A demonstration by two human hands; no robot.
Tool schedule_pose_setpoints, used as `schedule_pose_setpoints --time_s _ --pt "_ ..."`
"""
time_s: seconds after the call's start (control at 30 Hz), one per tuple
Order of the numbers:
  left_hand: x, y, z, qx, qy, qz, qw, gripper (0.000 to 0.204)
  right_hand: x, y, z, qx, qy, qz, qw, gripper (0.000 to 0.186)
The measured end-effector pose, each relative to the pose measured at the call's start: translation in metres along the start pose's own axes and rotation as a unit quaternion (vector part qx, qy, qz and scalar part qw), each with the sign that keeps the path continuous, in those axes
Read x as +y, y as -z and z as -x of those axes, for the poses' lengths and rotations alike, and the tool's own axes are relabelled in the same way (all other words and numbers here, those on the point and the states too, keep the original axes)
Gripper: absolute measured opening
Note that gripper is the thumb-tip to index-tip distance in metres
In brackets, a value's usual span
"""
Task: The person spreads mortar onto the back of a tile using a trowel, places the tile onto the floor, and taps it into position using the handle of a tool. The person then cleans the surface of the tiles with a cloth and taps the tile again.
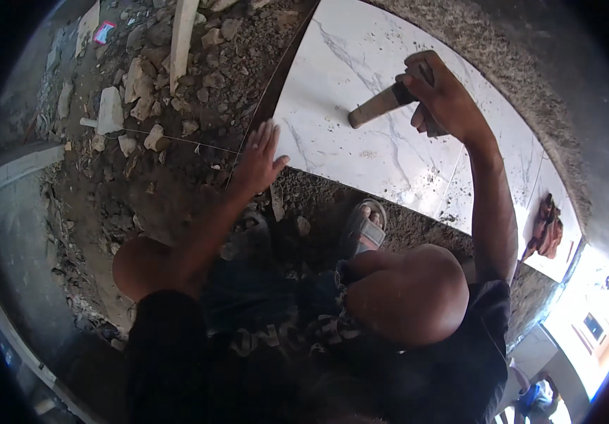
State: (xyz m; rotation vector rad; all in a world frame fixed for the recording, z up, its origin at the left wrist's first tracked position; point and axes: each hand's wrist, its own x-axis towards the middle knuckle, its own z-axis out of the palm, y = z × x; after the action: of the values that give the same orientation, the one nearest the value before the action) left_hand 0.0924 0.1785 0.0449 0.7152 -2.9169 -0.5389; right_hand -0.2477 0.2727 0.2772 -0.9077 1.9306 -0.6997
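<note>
My right hand (446,99) is wrapped round the dark head of a hammer (379,106), whose handle slants down and left over the white marbled tile (382,159). The butt of the handle is close to the tile; whether it touches cannot be told. My left hand (256,161) is open, its fingers stretched out at the tile's left corner, and nothing shows in it. A thin string (184,140) runs across the dirt to the tile's edge beside that hand.
Rubble and stones (145,81) cover the ground at left, with a wooden plank (183,39) and a white block (111,110) tied to the string. My sandalled foot (368,222) is just below the tile's edge. A reddish-brown cloth (547,230) lies on tile at right; another person (536,396) is beyond.
</note>
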Motion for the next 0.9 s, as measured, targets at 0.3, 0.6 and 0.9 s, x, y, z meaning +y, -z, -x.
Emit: schedule_pose_setpoints --time_s 0.3,0.6,0.9 --pt "0.173 -0.034 0.048 -0.276 -0.05 0.245 0.928 0.068 0.033 0.016 -0.009 0.001 0.026 -0.034 0.999 0.033" --pt "0.17 -0.074 0.026 -0.107 -0.069 0.268 0.955 0.076 0.029 0.014 -0.003 0.029 0.04 -0.03 0.998 0.033" --pt "0.121 -0.07 -0.012 0.006 -0.011 0.053 0.999 0.066 0.024 0.04 0.003 -0.046 0.012 -0.085 0.995 0.022"
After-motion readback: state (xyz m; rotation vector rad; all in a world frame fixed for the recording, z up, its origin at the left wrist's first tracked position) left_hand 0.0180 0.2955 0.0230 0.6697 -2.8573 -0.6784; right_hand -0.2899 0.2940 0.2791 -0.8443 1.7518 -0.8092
